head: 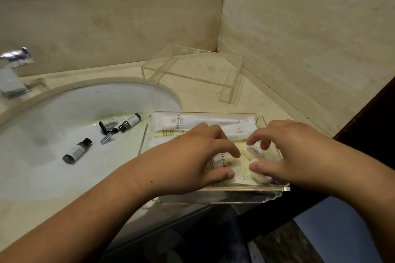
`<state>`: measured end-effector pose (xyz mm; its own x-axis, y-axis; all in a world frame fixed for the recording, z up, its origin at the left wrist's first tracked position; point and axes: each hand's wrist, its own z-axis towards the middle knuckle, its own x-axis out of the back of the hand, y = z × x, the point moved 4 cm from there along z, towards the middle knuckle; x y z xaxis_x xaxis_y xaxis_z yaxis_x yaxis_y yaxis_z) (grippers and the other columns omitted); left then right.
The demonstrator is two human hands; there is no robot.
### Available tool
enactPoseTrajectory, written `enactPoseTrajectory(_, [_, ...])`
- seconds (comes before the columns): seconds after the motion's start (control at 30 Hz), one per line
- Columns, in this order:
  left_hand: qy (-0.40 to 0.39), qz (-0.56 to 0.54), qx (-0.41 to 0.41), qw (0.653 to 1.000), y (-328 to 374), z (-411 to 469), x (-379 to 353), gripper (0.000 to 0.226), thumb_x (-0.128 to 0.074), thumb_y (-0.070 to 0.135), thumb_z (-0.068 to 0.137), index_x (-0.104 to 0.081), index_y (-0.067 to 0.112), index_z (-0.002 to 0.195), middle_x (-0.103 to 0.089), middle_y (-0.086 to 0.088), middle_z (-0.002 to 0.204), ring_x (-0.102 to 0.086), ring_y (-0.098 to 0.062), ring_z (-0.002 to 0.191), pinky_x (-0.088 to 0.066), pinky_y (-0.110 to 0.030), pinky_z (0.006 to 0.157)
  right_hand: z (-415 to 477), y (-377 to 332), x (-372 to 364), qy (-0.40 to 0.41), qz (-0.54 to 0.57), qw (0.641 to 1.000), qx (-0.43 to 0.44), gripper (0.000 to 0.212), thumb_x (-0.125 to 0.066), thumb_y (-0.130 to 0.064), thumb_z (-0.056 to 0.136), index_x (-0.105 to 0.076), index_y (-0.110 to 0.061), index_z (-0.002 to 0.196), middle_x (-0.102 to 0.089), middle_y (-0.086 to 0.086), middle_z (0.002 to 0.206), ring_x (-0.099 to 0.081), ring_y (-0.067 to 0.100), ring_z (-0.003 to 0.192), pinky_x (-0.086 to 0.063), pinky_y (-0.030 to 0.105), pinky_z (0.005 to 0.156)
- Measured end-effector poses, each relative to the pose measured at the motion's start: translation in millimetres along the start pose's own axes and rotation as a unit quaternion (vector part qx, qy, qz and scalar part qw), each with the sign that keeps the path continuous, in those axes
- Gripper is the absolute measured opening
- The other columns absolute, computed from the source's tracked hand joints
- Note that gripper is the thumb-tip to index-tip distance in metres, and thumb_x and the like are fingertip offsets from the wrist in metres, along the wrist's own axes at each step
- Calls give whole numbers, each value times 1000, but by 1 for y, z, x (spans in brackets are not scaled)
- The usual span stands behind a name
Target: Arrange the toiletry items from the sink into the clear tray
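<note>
A beige stone counter runs into a corner where two beige stone walls meet, and its front edge drops away just under the near rim of the tray. The oval white basin is sunk into the counter on the left, with a chrome tap behind it. A clear acrylic stand sits in the far corner, well apart from the hands, with bare counter between it and the tray.

The clear acrylic tray sits at the front of the counter, touching the basin's right edge, its near rim overhanging the counter edge. Inside it, along the far side, lie two long white sachets with gold emblems and small printed characters, too small to read. Under them lie pale yellow packets, whose number cannot be told. Small white wrapped items fill the near right part, partly hidden by the hands.

The left hand is inside the tray, fingers curled down and thumb pressed onto a white wrapped packet with gold print. The right hand is also in the tray, fingertips and thumb pinching at the small white wrapped items.

In the basin remain two small dark bottles with pale labels, one near the drain and one lower left, both lying down. One dark-handled razor lies across the drain between them.
</note>
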<state>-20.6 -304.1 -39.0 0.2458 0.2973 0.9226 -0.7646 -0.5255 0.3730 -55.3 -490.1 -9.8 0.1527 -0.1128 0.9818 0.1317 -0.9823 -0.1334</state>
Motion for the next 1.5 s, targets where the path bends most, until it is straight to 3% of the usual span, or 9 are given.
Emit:
enactPoseTrajectory(0.27, [94,42,24,994,-18,-24,35,42,-49,62,95,-52,47,134,-49,22,130,-41,-2,120,-41,-26,101,8,-40,17,103,65,992,41,45,-48,-64,83,-55,-49,124,-48,-24,120,-45,3,118,-40,32,105])
enactPoseTrajectory(0.47, [120,58,103,986,-64,-61,64,38,-48,58,94,-56,44,129,-54,21,125,-47,-8,115,-46,-38,98,35,-92,18,141,78,982,96,44,-54,-61,87,-53,-48,128,-48,-23,122,-46,5,119,-44,33,102])
enactPoseTrajectory(0.63, [117,79,197,970,-118,-100,80,36,-52,53,94,-56,45,129,-55,19,125,-47,-7,112,-47,-36,98,75,-147,11,134,77,977,144,42,-56,-58,90,-53,-46,130,-48,-20,126,-43,5,122,-39,28,103])
enactPoseTrajectory(0.97, [-1,82,390,917,-259,-165,76,50,-67,42,92,-52,32,138,-59,6,130,-51,-20,120,-47,-38,100,180,-247,-20,45,-31,979,196,40,-58,-46,93,-61,-30,130,-57,0,123,-54,23,116,-43,38,98])
enactPoseTrajectory(1.13, [-57,40,417,906,-294,-167,59,50,-68,38,93,-53,26,139,-61,6,133,-57,-19,118,-44,-26,91,241,-261,-49,-31,-75,982,169,37,-66,-37,89,-64,-28,126,-60,0,125,-53,22,120,-46,41,99])
enactPoseTrajectory(1.27, [-70,14,443,894,-315,-167,49,53,-69,41,90,-54,27,139,-62,7,130,-56,-19,121,-48,-35,98,274,-262,-71,-98,-150,972,153,37,-67,-35,89,-67,-23,124,-63,3,126,-56,27,117,-51,40,94])
enactPoseTrajectory(1.5, [-97,5,460,883,-326,-162,36,62,-71,44,85,-49,33,142,-59,9,137,-51,-19,130,-43,-33,91,303,-280,-104,-141,-223,952,156,39,-62,-28,92,-65,-15,128,-65,9,125,-57,31,118,-51,35,95])
